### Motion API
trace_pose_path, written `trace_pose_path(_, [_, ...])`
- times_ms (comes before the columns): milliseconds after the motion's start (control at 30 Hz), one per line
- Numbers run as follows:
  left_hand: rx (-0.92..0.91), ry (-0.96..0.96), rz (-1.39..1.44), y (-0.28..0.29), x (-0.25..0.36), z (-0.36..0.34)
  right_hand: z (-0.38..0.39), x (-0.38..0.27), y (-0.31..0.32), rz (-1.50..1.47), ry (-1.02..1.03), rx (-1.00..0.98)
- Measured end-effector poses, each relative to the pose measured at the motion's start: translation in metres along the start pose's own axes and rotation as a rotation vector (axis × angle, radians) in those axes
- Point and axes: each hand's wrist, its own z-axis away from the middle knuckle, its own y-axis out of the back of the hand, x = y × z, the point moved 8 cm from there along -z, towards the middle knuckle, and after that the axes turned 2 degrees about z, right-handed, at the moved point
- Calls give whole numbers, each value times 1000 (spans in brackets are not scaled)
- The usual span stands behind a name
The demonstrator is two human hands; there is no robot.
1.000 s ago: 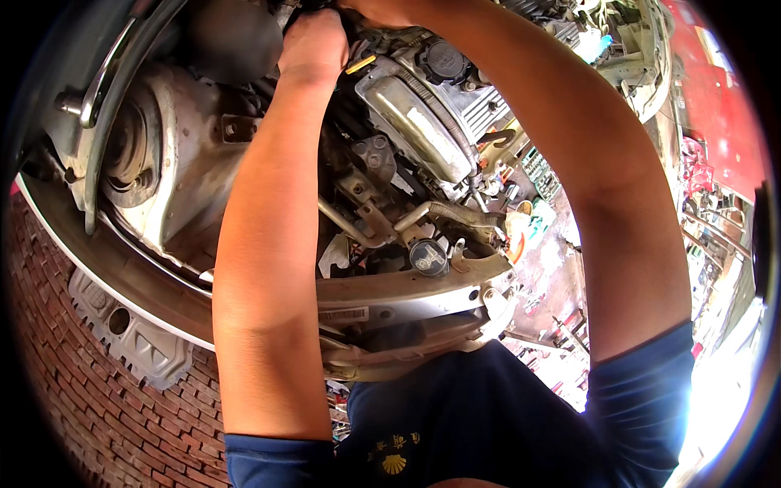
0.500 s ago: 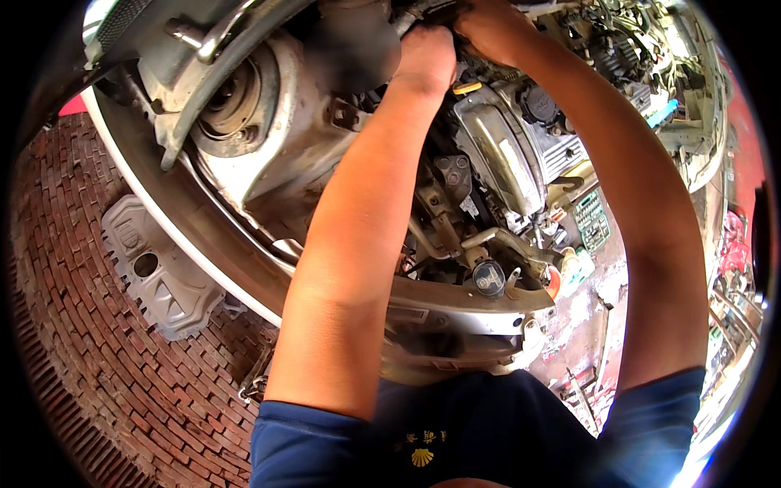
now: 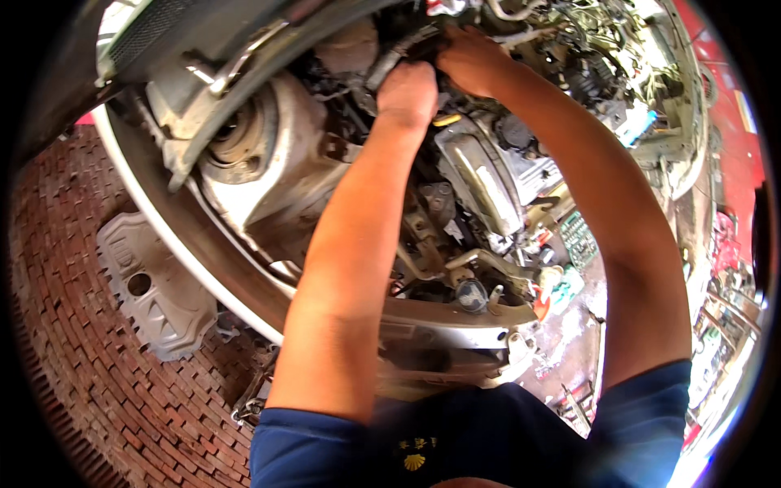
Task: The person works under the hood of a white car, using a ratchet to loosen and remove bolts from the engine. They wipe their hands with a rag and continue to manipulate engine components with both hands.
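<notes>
Both my arms reach deep into the open engine bay of a car. My left hand [image 3: 409, 88] is closed in a fist beside a grey metal pipe [image 3: 399, 57] at the back of the bay; its fingertips are hidden. Close by on the right, my right hand [image 3: 472, 63] has its fingers curled down among dark parts, and what they grip is out of sight. Just below the hands lie a yellow loop handle [image 3: 447, 119] and the engine's long metal cover [image 3: 480, 175]. A rounded brownish part [image 3: 348, 50] stands to the left of them.
A strut tower [image 3: 244, 154] and the pale fender edge [image 3: 179, 252] are on the left. On the brick floor [image 3: 65, 244] lies a stamped metal plate [image 3: 150, 285]. A round cap [image 3: 471, 296] sits near the front. A green tool tray [image 3: 578, 240] is at the right.
The view has shifted, so the engine bay and both hands appear lower and slightly further left. The hands stay close together at nearly the same place, both still curled.
</notes>
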Motion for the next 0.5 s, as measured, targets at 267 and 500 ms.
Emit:
trace_pose_path(267, [102,34,46,2,-9,-5,-5,-8,1,35,74,52])
trace_pose_path(500, [187,-19,36,5,-9,0,-5,-3,-4,-46,-14,13])
